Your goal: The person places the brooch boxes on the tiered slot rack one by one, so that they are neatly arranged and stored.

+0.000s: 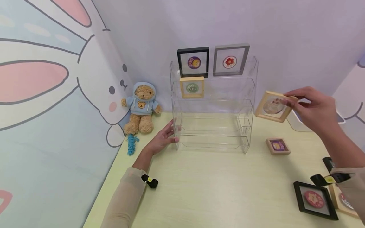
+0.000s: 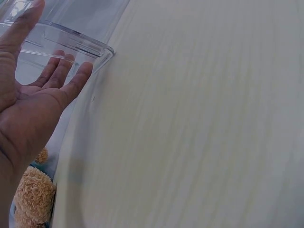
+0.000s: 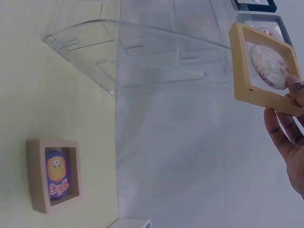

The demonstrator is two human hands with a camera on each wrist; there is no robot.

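Observation:
My right hand [image 1: 312,106] pinches a light wooden frame [image 1: 274,106] by its edge, thumb in front, holding it tilted in the air right of the clear acrylic rack [image 1: 211,136]. Behind its clear pane shows a round badge [image 3: 268,65]. On the rack's lower left side rests my left hand [image 1: 163,137], its fingers [image 2: 78,83] fairly straight and spread against the plastic. The top tier bears a black frame [image 1: 179,63] and a grey frame [image 1: 215,61]. Below the black one, a small wooden frame [image 1: 182,88] with a green badge stands at the left.
A small square wooden frame [image 1: 278,146] lies right of the rack. Nearer the front right are a black frame [image 1: 315,199] and another wooden one [image 1: 346,202]. A white tray [image 1: 299,125] stands behind my right hand. A teddy bear [image 1: 141,104] and blue cord [image 1: 131,145] are left.

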